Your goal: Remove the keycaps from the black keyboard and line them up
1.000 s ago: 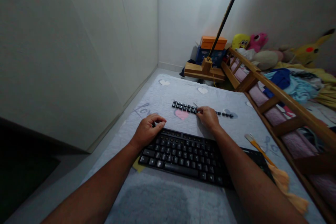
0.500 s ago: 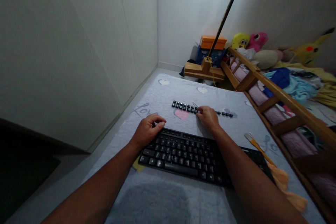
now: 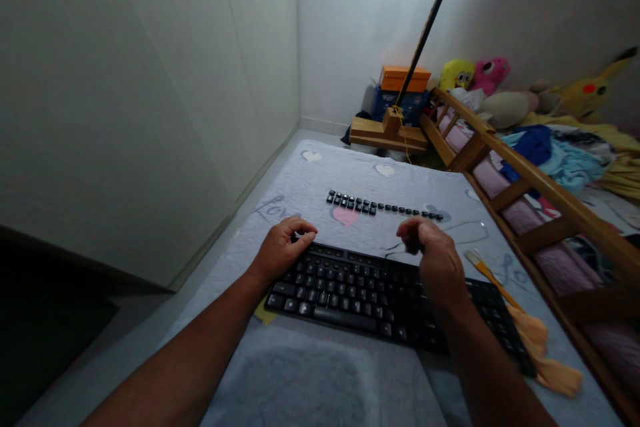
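Observation:
A black keyboard [image 3: 345,300] lies across the cloth-covered surface in front of me. At its upper left corner, my left hand [image 3: 287,247] is closed on the edge, with thumb and forefinger close together. My right hand [image 3: 433,253] is raised over the keyboard's right part, its fingers closed round a thin bent wire keycap puller [image 3: 473,240]. Wire shows on both sides of the fist; the grip itself is hidden. Beyond the hands lie loose black keycaps [image 3: 353,203], in two rows at the left and a single row running right.
A brush [image 3: 487,273] with a yellow handle and an orange cloth [image 3: 555,367] lie right of the keyboard. A wooden bed rail [image 3: 535,200] borders the right side, a pale cabinet [image 3: 150,100] the left. Behind stands a wooden stand [image 3: 390,133] with a slanting pole.
My right hand has left the keycap row and come back toward me and right, over the keyboard, carrying the wire puller. My left hand stays in place.

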`<act>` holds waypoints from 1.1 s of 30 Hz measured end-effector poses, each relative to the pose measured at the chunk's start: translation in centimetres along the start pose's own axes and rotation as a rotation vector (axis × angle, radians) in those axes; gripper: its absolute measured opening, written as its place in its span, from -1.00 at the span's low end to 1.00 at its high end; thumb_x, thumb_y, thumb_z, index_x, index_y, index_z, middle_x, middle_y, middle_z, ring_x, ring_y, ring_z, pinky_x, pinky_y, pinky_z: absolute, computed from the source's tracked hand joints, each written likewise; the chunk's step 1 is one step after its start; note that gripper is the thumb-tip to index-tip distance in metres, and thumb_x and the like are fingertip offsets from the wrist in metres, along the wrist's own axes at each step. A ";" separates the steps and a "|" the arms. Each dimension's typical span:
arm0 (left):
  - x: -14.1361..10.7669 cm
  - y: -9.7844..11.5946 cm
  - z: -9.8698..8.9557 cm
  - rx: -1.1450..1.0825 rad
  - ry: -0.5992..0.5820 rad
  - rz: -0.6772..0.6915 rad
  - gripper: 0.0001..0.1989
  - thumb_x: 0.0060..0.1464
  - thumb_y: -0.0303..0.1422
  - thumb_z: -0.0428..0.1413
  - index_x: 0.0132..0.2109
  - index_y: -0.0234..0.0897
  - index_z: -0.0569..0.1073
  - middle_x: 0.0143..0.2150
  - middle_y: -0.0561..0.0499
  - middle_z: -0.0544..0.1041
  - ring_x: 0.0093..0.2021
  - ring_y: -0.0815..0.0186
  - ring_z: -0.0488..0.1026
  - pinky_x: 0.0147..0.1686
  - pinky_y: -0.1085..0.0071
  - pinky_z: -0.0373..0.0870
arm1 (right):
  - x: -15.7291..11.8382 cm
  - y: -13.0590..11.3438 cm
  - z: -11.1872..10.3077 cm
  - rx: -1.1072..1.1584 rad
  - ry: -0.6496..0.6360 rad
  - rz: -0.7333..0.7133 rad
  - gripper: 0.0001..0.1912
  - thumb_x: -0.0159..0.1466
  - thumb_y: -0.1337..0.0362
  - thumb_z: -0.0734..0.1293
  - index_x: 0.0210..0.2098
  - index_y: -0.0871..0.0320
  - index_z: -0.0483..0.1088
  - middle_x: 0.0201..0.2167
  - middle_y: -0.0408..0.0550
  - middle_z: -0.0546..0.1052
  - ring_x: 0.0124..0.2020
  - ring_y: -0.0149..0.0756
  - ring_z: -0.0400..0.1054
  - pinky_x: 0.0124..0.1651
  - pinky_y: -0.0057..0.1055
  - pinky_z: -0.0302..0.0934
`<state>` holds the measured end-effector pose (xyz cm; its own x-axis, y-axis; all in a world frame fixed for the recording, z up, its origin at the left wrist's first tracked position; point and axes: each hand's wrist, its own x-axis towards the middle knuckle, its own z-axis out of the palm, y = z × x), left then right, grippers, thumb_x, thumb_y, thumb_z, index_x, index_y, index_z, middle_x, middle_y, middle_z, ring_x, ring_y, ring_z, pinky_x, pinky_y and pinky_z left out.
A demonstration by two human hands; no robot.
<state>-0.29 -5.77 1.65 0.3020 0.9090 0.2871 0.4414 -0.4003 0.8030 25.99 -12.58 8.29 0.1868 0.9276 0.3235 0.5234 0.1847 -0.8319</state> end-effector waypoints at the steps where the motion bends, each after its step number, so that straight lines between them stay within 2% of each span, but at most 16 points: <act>1: 0.0 -0.1 0.0 0.001 -0.002 0.001 -0.82 0.11 -0.30 0.07 -0.29 -0.27 0.53 -0.32 0.01 0.52 -0.26 0.27 0.44 -0.24 0.35 0.34 | -1.1 -0.3 0.0 -0.003 -0.043 0.038 -0.61 0.36 0.14 0.01 -0.39 0.13 0.37 -0.53 -0.14 0.36 -0.47 -0.33 0.25 -0.43 -0.42 0.12; 4: 0.0 -0.2 0.1 0.000 -0.004 0.011 -0.82 0.11 -0.29 0.07 -0.29 -0.27 0.53 -0.33 0.01 0.52 -0.26 0.27 0.45 -0.22 0.35 0.34 | -3.4 -0.9 0.5 -0.062 -0.167 0.073 -0.65 0.37 0.13 0.06 -0.32 0.13 0.38 -0.58 -0.19 0.31 -0.53 -0.37 0.23 -0.46 -0.44 0.09; 9: 0.1 -0.3 0.2 -0.021 0.002 0.006 -0.81 0.10 -0.28 0.07 -0.29 -0.28 0.52 -0.34 0.01 0.52 -0.27 0.27 0.45 -0.19 0.34 0.35 | -4.5 -0.8 1.7 -0.157 -0.256 -0.013 -0.83 0.31 0.22 0.20 -0.30 0.13 0.39 -0.40 -0.14 0.47 -0.34 -0.34 0.37 -0.25 -0.44 0.20; 12: 0.1 -0.5 0.2 -0.031 0.002 -0.002 -0.81 0.10 -0.28 0.08 -0.29 -0.28 0.52 -0.33 0.00 0.52 -0.26 0.27 0.46 -0.20 0.35 0.35 | -4.7 -0.5 2.4 -0.210 -0.254 -0.066 -0.91 0.26 0.28 0.26 -0.27 0.14 0.39 -0.37 -0.12 0.51 -0.33 -0.32 0.40 -0.23 -0.44 0.23; 17: 0.1 -0.6 0.2 -0.034 -0.002 0.002 -0.82 0.10 -0.29 0.08 -0.28 -0.28 0.53 -0.32 -0.01 0.53 -0.25 0.27 0.46 -0.19 0.35 0.36 | -5.0 0.0 3.2 -0.277 -0.228 -0.190 -0.94 0.24 0.34 0.26 -0.28 0.16 0.37 -0.39 -0.09 0.52 -0.37 -0.32 0.41 -0.25 -0.44 0.26; 22: 0.2 -0.3 0.2 -0.031 -0.003 0.006 -0.83 0.09 -0.30 0.09 -0.30 -0.29 0.53 -0.33 0.00 0.53 -0.25 0.27 0.45 -0.19 0.35 0.35 | -5.1 0.4 3.5 -0.292 -0.236 -0.238 -0.94 0.23 0.36 0.27 -0.28 0.15 0.37 -0.38 -0.07 0.51 -0.36 -0.31 0.42 -0.25 -0.43 0.27; 27: 0.1 -0.6 0.2 -0.035 -0.005 0.004 -0.83 0.10 -0.31 0.09 -0.29 -0.29 0.53 -0.32 0.00 0.52 -0.25 0.27 0.45 -0.19 0.35 0.35 | -5.1 0.5 3.6 -0.272 -0.253 -0.227 -0.92 0.22 0.39 0.25 -0.31 0.15 0.37 -0.39 -0.08 0.50 -0.36 -0.33 0.40 -0.26 -0.45 0.25; 33: 0.0 -0.6 0.2 -0.036 0.002 0.002 -0.83 0.09 -0.30 0.10 -0.29 -0.29 0.53 -0.32 0.00 0.52 -0.25 0.27 0.46 -0.20 0.35 0.36 | -5.1 0.3 3.7 -0.219 -0.261 -0.134 -0.92 0.20 0.41 0.24 -0.35 0.15 0.36 -0.46 -0.15 0.46 -0.43 -0.39 0.36 -0.32 -0.50 0.19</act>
<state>-0.34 -5.53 1.10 0.3013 0.9083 0.2901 0.4100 -0.3981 0.8206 22.12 -16.09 4.70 -0.0987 0.9569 0.2733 0.7001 0.2619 -0.6643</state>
